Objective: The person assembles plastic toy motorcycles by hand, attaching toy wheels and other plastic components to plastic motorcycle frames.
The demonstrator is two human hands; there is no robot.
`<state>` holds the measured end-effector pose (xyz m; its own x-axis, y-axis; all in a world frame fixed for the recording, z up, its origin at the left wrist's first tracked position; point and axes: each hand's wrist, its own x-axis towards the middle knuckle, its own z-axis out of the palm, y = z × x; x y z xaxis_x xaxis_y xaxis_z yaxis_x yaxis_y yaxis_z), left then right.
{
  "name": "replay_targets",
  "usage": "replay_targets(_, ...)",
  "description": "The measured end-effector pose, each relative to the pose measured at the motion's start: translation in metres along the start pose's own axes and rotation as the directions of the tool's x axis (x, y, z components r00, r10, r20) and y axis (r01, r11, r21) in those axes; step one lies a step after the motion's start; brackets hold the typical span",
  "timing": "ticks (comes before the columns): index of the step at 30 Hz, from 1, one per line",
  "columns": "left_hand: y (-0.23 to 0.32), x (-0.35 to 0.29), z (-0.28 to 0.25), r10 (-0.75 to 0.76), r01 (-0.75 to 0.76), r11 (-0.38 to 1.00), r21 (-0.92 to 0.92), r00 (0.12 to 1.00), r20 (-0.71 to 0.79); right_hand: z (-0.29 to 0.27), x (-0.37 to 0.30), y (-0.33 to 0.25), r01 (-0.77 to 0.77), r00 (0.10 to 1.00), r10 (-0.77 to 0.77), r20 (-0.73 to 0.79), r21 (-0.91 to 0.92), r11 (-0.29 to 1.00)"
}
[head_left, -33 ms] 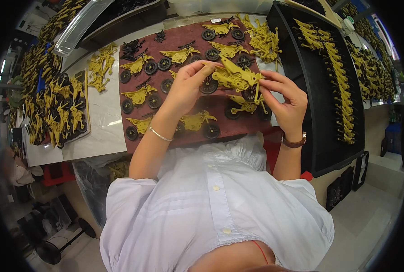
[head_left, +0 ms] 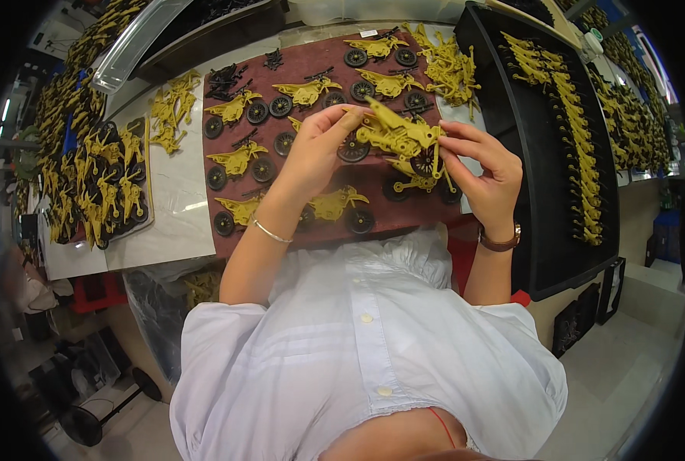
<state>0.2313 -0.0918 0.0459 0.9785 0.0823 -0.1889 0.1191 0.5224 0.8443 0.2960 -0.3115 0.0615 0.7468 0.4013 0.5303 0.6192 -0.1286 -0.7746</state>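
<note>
Above the mat, a yellow toy motorcycle (head_left: pixel 398 135) with black wheels is held between both hands. My left hand (head_left: pixel 317 150) pinches its left end between thumb and fingers. My right hand (head_left: pixel 482 160) grips the front-fork end on the right, thumb and fingertips closed on the yellow fork. The fingers hide part of each end. Beneath, on the dark red mat (head_left: pixel 281 223), lie several more toy motorcycle bodies, including a yellow body (head_left: pixel 239 160) with a black wheel (head_left: pixel 263 170) beside it.
Loose yellow forks (head_left: pixel 448 67) are heaped at the mat's far right, and another yellow pile (head_left: pixel 173 111) lies left of it. A deep black tray (head_left: pixel 546 230) with a row of yellow parts stands to the right. Finished-looking toy motorcycles (head_left: pixel 100 184) crowd a board at left.
The held toy motorcycle has tipped slightly, its upper yellow tip shifting a little to the left. Both hands keep nearly the same place and grip.
</note>
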Motion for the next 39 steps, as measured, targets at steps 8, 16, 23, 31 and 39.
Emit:
replay_targets(8,-0.004,-0.03,-0.017,-0.013,0.027,0.984,-0.175,0.997,0.081,0.017,-0.002,-0.011,0.216,0.974,-0.21,0.083,-0.064,0.974)
replay_targets(16,0.004,-0.042,-0.009,-0.003,0.014,0.972,-0.233,0.999,0.049,0.027,-0.013,-0.011,0.218,0.973,-0.207,0.101,-0.111,0.97)
replay_targets(23,-0.012,-0.042,-0.008,0.131,-0.116,0.971,0.208,0.99,-0.058,0.024,-0.014,-0.011,0.361,0.927,-0.315,0.202,-0.257,0.896)
replay_targets(31,-0.014,-0.046,-0.006,0.2,-0.205,0.934,0.293,0.979,0.048,0.034,-0.021,-0.01,-0.457,0.888,0.354,0.293,0.486,0.745)
replay_targets(39,-0.011,-0.044,-0.016,0.261,-0.302,0.865,0.4,0.953,0.155,0.036,-0.029,-0.001,-0.504,0.856,0.321,0.406,0.516,0.692)
